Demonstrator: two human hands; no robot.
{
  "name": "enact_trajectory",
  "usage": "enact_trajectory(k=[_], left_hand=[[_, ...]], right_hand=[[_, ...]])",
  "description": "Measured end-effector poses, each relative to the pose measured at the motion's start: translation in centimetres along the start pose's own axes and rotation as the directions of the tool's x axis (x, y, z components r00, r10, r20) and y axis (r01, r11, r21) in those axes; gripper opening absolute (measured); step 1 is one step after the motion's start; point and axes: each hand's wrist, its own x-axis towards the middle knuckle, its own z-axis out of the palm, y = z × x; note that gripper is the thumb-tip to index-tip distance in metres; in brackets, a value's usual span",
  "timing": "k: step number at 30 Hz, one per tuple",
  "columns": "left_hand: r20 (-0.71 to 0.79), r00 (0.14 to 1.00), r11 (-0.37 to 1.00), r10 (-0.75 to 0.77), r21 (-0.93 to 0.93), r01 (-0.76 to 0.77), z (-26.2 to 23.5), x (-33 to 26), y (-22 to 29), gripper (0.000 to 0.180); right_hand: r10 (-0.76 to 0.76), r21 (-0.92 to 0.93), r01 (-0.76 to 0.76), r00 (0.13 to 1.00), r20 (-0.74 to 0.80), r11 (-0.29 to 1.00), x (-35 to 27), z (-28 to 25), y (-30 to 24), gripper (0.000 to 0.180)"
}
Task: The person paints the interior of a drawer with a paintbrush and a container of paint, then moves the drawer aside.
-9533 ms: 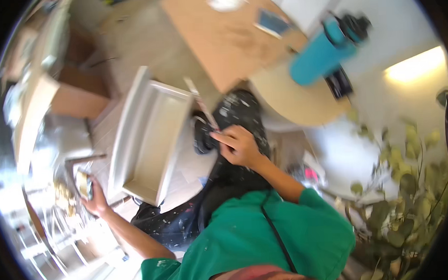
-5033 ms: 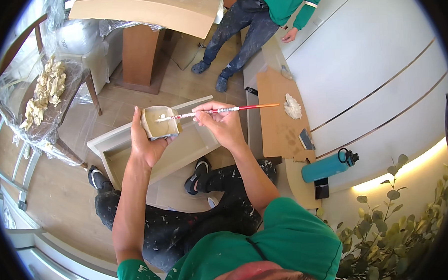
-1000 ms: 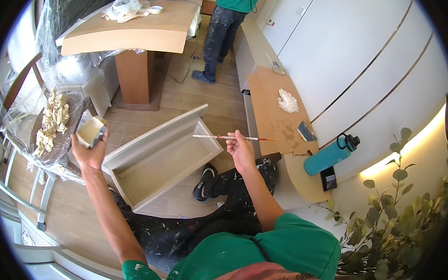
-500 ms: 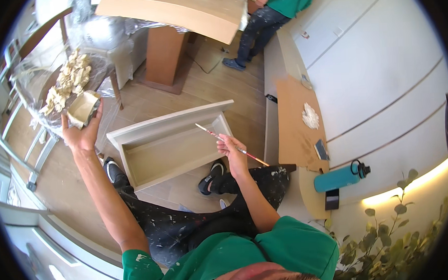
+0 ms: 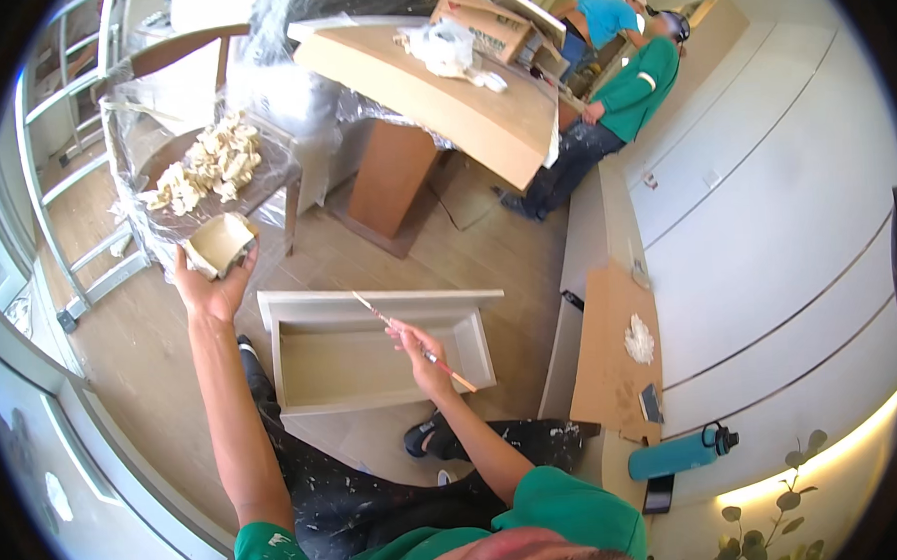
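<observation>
My left hand (image 5: 214, 285) is raised at the left, its fingers round a small open container (image 5: 219, 242) with a cream-coloured inside. What lies in the container is hard to make out. In my right hand (image 5: 422, 359) is a thin paintbrush (image 5: 452, 371), gripped mid-handle, its pale tip pointing up and left. Below the brush a pale drawer (image 5: 357, 359) stands on the floor between my legs, its long front panel on the far side. The brush tip appears over that panel; whether it touches cannot be told.
Crumpled cream material (image 5: 213, 165) lies on a plastic-wrapped chair (image 5: 181, 217). A ladder (image 5: 75, 196) stands left, a cardboard-topped table (image 5: 440, 90) ahead. Two people work at the back. A teal bottle (image 5: 676, 454) and cardboard sheet (image 5: 612, 353) lie on the right-hand ledge.
The view has tilted up and turned, bringing a second person into sight. Both hands keep hold of the container and paintbrush; the brush has shifted left over the drawer.
</observation>
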Motion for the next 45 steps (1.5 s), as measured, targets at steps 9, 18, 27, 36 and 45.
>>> enact_trajectory(k=[9, 18, 27, 36, 45], left_hand=[[-0.054, 0.998, 0.998, -0.006, -0.067, 0.003, -0.3, -0.2, 0.6, 0.064], [-0.006, 0.995, 0.994, -0.1, -0.045, 0.1, -1.8, 0.4, -0.1, 0.07], [-0.029, 0.997, 0.997, -0.076, -0.019, 0.076, -2.1, 2.1, -1.7, 0.072], [-0.061, 0.99, 0.991, -0.13, -0.006, 0.13, -2.1, 2.7, -4.3, 0.069], [-0.109, 0.989, 0.994, -0.101, 0.019, 0.103, -1.0, 1.6, -4.2, 0.072]], right_hand=[[0.178, -0.238, -0.108, 0.939, 0.295, 0.965, -2.8, 1.9, 3.1, 0.03], [0.087, -0.254, -0.004, 0.945, 0.316, 0.967, -7.7, -4.6, 3.2, 0.038], [0.265, -0.033, -0.263, 0.959, 0.105, 0.964, -14.8, -11.9, 14.4, 0.033], [0.236, -0.015, -0.236, 0.969, 0.073, 0.972, -14.6, -11.4, 14.0, 0.034], [0.298, -0.031, -0.298, 0.955, -0.004, 0.954, -15.8, -11.3, 12.2, 0.036]])
